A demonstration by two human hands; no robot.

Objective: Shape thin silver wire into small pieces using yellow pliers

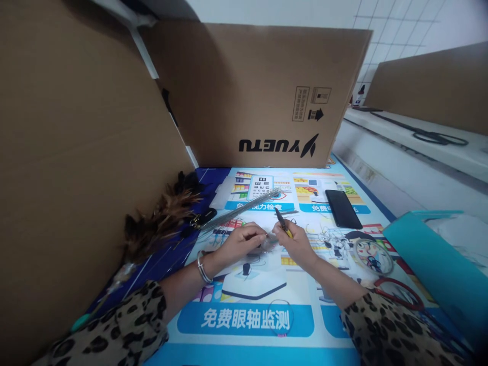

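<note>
My right hand (296,241) is closed around small pliers (282,221) with dark jaws and a yellow grip, the jaws pointing up and away. Close beside it, my left hand (244,243) is pinched shut, and the thing at its fingertips is too small to make out. A crumpled see-through piece, seemingly plastic (270,243), shows between the two hands. Beyond them, a bundle of thin straight wires (244,207) lies slantwise on the printed table cover (244,351). A thin wire loop (281,317) with a pink end rests nearer to me.
Feather dusters (160,218) and a black key fob (208,216) lie left. To the right are a black phone (343,209), tangled dark wire pieces (335,244), a round clear dish (373,256), red-handled scissors (400,292) and a teal box (430,264). Cardboard (213,91) stands behind.
</note>
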